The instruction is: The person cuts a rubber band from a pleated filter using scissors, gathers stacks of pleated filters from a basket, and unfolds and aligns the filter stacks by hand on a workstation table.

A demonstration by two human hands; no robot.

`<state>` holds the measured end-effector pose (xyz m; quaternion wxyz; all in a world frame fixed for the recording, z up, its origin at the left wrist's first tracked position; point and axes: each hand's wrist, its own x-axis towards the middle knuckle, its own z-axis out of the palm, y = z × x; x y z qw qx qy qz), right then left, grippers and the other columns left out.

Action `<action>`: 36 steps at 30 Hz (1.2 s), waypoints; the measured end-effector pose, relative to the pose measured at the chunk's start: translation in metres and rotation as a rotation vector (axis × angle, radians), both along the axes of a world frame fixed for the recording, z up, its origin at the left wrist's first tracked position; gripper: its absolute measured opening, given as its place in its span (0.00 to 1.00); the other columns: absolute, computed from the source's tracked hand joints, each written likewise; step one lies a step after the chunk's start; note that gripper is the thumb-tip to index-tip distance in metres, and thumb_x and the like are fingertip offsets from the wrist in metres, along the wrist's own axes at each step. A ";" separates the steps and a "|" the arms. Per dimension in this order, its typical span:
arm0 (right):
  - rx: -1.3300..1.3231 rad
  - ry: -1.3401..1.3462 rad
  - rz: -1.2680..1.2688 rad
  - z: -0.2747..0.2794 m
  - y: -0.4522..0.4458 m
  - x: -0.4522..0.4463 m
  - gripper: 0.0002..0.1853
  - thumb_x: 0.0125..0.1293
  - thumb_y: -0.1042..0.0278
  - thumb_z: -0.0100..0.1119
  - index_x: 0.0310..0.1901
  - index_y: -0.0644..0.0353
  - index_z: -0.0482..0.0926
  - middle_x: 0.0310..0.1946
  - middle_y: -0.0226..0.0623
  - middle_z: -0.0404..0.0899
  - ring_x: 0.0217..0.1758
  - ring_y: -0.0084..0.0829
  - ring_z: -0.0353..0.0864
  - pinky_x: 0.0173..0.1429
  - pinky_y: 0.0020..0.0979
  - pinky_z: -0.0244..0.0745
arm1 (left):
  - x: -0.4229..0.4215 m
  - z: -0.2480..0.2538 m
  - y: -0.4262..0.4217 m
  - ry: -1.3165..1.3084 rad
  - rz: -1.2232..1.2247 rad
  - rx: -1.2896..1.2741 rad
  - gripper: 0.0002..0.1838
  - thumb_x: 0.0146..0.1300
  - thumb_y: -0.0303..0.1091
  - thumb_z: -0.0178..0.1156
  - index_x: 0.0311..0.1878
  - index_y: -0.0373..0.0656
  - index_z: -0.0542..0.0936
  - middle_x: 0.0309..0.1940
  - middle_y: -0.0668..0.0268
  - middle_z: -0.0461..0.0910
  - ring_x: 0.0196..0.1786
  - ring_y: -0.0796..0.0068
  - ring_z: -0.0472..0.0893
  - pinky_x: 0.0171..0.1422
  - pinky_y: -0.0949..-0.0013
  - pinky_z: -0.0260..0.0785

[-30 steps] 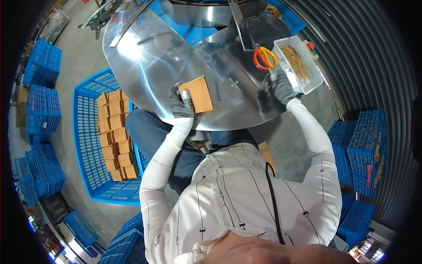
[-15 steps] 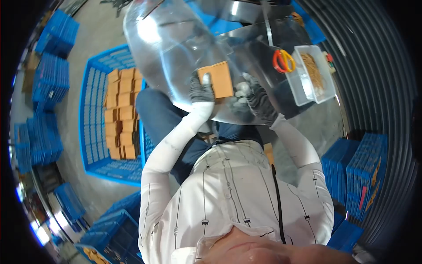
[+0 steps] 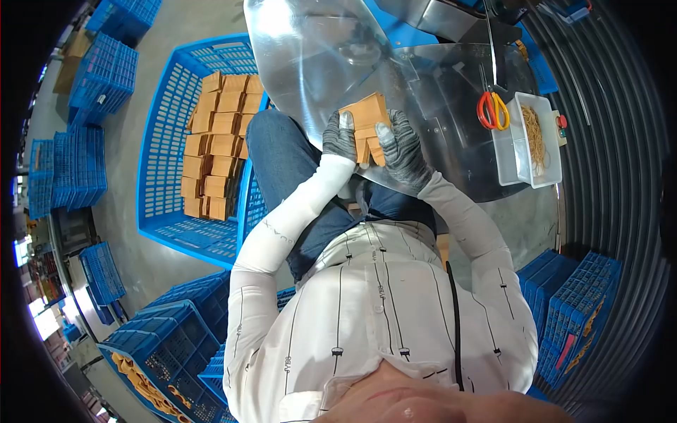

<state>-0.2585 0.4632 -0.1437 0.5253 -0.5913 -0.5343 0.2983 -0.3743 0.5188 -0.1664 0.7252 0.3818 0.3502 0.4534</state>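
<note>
Over the near edge of a shiny metal tray (image 3: 324, 84), both gloved hands grip a stack of brown paper pieces (image 3: 368, 113). My left hand (image 3: 339, 136) is closed on its left side, thumb lying on the front. From the right, my right hand (image 3: 404, 149) wraps round the stack with its thumb pressed on the face. The lower part of the stack splays into separate flaps; whether a band runs round its middle I cannot tell.
A blue crate (image 3: 156, 141) at the left holds rows of brown paper bundles (image 3: 213, 144). Scissors (image 3: 493, 111) with red and yellow handles lie right of my hands, beside a white plastic box (image 3: 506, 151) of rubber bands (image 3: 534, 137). Stacked blue crates (image 3: 582, 310) stand at the lower right.
My right hand has moved left from beside the stack and now grips it too. The stack's lower end now looks splayed. The camera view has shifted.
</note>
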 end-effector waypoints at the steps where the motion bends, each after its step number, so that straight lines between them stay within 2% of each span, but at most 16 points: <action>1: 0.011 -0.021 0.009 0.003 -0.001 0.001 0.19 0.67 0.55 0.48 0.45 0.67 0.67 0.32 0.45 0.78 0.35 0.34 0.80 0.42 0.32 0.74 | -0.001 0.002 -0.001 -0.058 -0.015 -0.028 0.19 0.70 0.47 0.44 0.49 0.38 0.69 0.41 0.59 0.76 0.42 0.74 0.77 0.45 0.72 0.71; 5: -0.043 0.050 0.005 -0.015 0.007 0.011 0.25 0.67 0.52 0.48 0.52 0.69 0.63 0.37 0.49 0.76 0.40 0.37 0.79 0.45 0.33 0.73 | -0.003 -0.016 0.010 0.357 0.088 0.353 0.19 0.69 0.40 0.48 0.56 0.36 0.66 0.43 0.57 0.76 0.44 0.70 0.77 0.49 0.71 0.71; 6: -0.154 -0.185 -0.094 -0.003 0.005 0.010 0.22 0.69 0.58 0.45 0.55 0.68 0.65 0.47 0.45 0.71 0.50 0.30 0.71 0.57 0.30 0.66 | -0.003 0.000 0.002 0.443 0.089 0.351 0.23 0.68 0.37 0.49 0.61 0.34 0.61 0.47 0.52 0.76 0.49 0.63 0.77 0.54 0.67 0.69; 7: -0.135 -0.115 -0.136 0.012 0.008 0.007 0.21 0.70 0.58 0.45 0.55 0.67 0.65 0.47 0.45 0.71 0.50 0.31 0.71 0.56 0.30 0.66 | -0.002 -0.002 0.001 0.566 0.110 0.626 0.27 0.69 0.39 0.46 0.65 0.34 0.55 0.50 0.47 0.74 0.53 0.57 0.75 0.58 0.64 0.66; 9: -0.101 0.036 -0.218 0.032 0.013 -0.008 0.20 0.70 0.59 0.45 0.54 0.67 0.66 0.46 0.46 0.72 0.49 0.33 0.72 0.55 0.31 0.67 | 0.002 0.007 -0.006 0.539 0.139 0.669 0.27 0.69 0.42 0.45 0.65 0.34 0.57 0.51 0.44 0.73 0.56 0.53 0.73 0.61 0.63 0.63; 14: 0.066 0.054 -0.139 0.016 0.016 -0.003 0.16 0.70 0.55 0.44 0.35 0.61 0.68 0.27 0.36 0.71 0.29 0.25 0.68 0.35 0.30 0.68 | -0.008 0.021 0.015 0.407 -0.079 0.498 0.19 0.70 0.45 0.45 0.47 0.36 0.71 0.38 0.53 0.77 0.42 0.61 0.76 0.49 0.65 0.67; 21: -0.065 0.200 -0.044 0.019 0.003 0.008 0.16 0.70 0.54 0.45 0.33 0.60 0.69 0.25 0.31 0.70 0.30 0.22 0.68 0.37 0.26 0.69 | -0.013 0.001 0.007 0.064 -0.226 0.136 0.19 0.67 0.50 0.49 0.40 0.42 0.74 0.30 0.64 0.75 0.34 0.76 0.74 0.41 0.70 0.68; 23: 0.091 0.176 0.123 -0.011 0.003 0.031 0.18 0.69 0.50 0.46 0.33 0.59 0.71 0.26 0.32 0.73 0.27 0.26 0.75 0.32 0.27 0.74 | -0.016 0.001 0.013 -0.357 -0.453 -0.279 0.19 0.58 0.53 0.60 0.41 0.48 0.76 0.32 0.66 0.78 0.34 0.72 0.78 0.37 0.71 0.73; 25: -0.344 1.325 0.235 -0.001 0.004 0.036 0.18 0.68 0.50 0.48 0.34 0.59 0.72 0.26 0.33 0.74 0.24 0.28 0.77 0.28 0.29 0.76 | -0.023 0.013 0.018 -0.516 -0.692 -0.557 0.19 0.56 0.53 0.62 0.41 0.49 0.76 0.32 0.65 0.78 0.34 0.71 0.78 0.37 0.70 0.74; 26: -0.377 1.382 0.117 -0.017 0.012 0.041 0.15 0.67 0.53 0.50 0.37 0.58 0.71 0.24 0.34 0.73 0.19 0.28 0.75 0.22 0.30 0.75 | 0.000 0.021 0.003 -0.370 -0.318 -0.326 0.17 0.61 0.49 0.59 0.45 0.49 0.74 0.36 0.64 0.77 0.38 0.73 0.77 0.40 0.71 0.72; 29: -0.263 0.976 -0.236 -0.011 0.024 0.042 0.13 0.66 0.55 0.52 0.40 0.56 0.69 0.23 0.33 0.73 0.20 0.27 0.75 0.24 0.30 0.76 | 0.019 -0.006 0.031 0.274 -0.053 0.254 0.17 0.64 0.44 0.56 0.50 0.45 0.71 0.39 0.61 0.76 0.42 0.76 0.75 0.43 0.72 0.70; 30: -0.295 0.794 -0.270 -0.034 0.033 0.058 0.14 0.66 0.55 0.53 0.44 0.55 0.68 0.27 0.35 0.73 0.22 0.28 0.76 0.24 0.31 0.76 | 0.030 -0.071 0.059 0.478 0.062 0.372 0.17 0.66 0.39 0.53 0.53 0.42 0.68 0.42 0.61 0.74 0.45 0.77 0.73 0.46 0.73 0.67; 31: -0.258 0.686 -0.282 -0.051 0.045 0.067 0.14 0.66 0.55 0.53 0.45 0.55 0.68 0.29 0.36 0.74 0.23 0.28 0.76 0.25 0.31 0.76 | 0.026 -0.026 0.060 0.612 -0.029 0.342 0.17 0.65 0.38 0.53 0.53 0.40 0.68 0.44 0.57 0.75 0.47 0.68 0.75 0.49 0.67 0.68; 33: -0.178 0.470 -0.306 -0.068 0.065 0.081 0.15 0.66 0.57 0.54 0.47 0.54 0.67 0.32 0.38 0.74 0.25 0.29 0.77 0.27 0.31 0.76 | 0.038 -0.037 0.084 0.971 -0.046 0.525 0.28 0.64 0.42 0.53 0.62 0.37 0.61 0.52 0.42 0.72 0.55 0.49 0.74 0.60 0.61 0.64; 34: -0.241 0.502 -0.271 -0.047 0.069 0.076 0.23 0.64 0.50 0.54 0.52 0.58 0.65 0.36 0.43 0.74 0.34 0.35 0.79 0.38 0.37 0.77 | 0.044 -0.033 0.095 0.968 -0.117 0.456 0.28 0.63 0.43 0.53 0.62 0.38 0.62 0.53 0.43 0.71 0.56 0.49 0.72 0.60 0.60 0.63; 36: -0.378 0.012 -0.392 -0.052 0.094 0.087 0.31 0.62 0.44 0.53 0.56 0.63 0.63 0.41 0.49 0.74 0.42 0.42 0.77 0.47 0.40 0.73 | 0.048 -0.024 0.111 0.960 -0.257 0.311 0.27 0.62 0.44 0.55 0.61 0.42 0.64 0.54 0.44 0.70 0.58 0.49 0.70 0.61 0.58 0.62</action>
